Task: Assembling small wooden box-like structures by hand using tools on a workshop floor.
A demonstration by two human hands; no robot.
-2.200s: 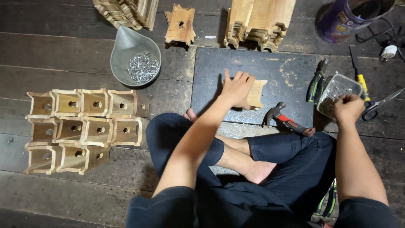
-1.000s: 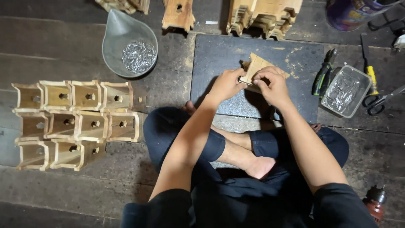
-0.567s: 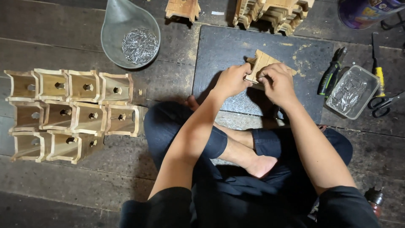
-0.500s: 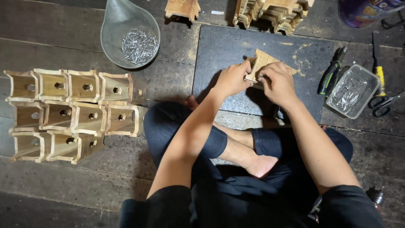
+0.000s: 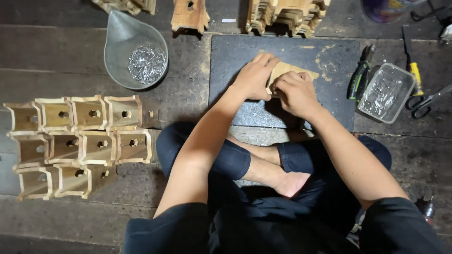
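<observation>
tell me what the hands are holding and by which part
Both hold a small wooden piece on the dark mat: left hand over its left edge, right hand on its lower edge.

The person wears a black shirt with short sleeves, so both arms are bare down to the left hand [image 5: 254,77] and right hand [image 5: 295,94]. The pants are dark blue (rolled up at the ends). One foot [image 5: 292,182] is bare.

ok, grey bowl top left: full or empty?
Partly full. The grey bowl holds a pile of nails heaped toward its right side; the rest of its inside is bare. It sits upright on the floor.
</observation>
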